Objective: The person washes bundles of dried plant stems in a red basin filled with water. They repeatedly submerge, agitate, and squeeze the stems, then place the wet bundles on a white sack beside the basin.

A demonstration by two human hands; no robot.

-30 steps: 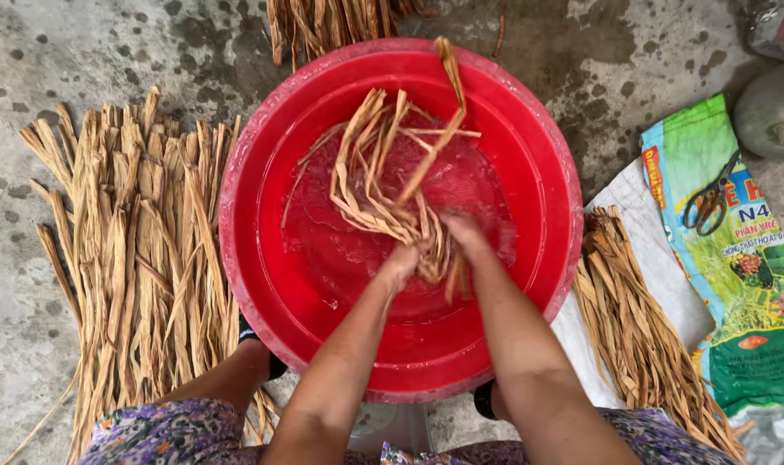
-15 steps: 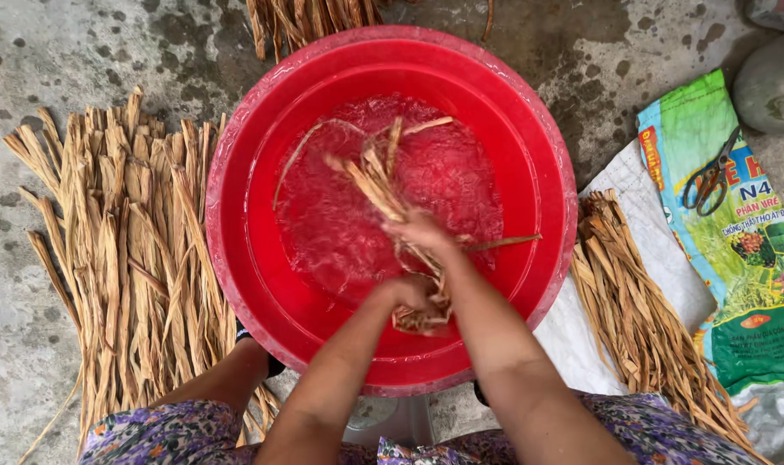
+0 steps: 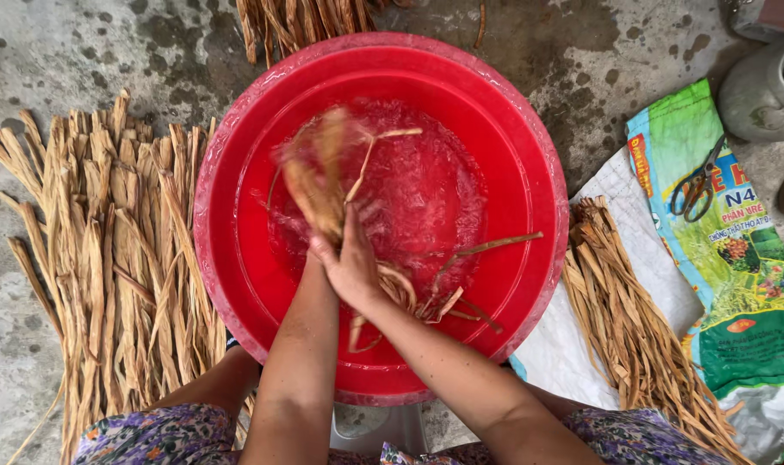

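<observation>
Basin: my big red basin (image 3: 504, 155) sits on the concrete floor (image 3: 56, 52) right in front of my knees, with shallow water in its middle.
Bundle in hand: a bunch of wet straw strips (image 3: 316, 176) stands in the water at the basin's left middle, blurred at its upper end; its loose tails trail toward the basin's near right side.
Right hand: my right hand (image 3: 356, 263) is wrapped around the lower end of the bunch, fingers closed on it, lying over my other hand.
Left hand: my left hand (image 3: 325, 255) is mostly hidden under the right one; it presses against the same bunch, but I cannot tell how tightly its fingers close.
Left of the basin: a wide dry pile of straw (image 3: 108, 258) is spread on the floor, touching the basin's left rim.
Right of the basin: a smaller straw bundle (image 3: 633, 336) lies on a white sack (image 3: 641, 232), just beside the rim.
Far right: a green printed bag (image 3: 736, 284) with scissors (image 3: 697, 185) on top.
Far edge: more straw (image 3: 297, 21) beyond the basin.
</observation>
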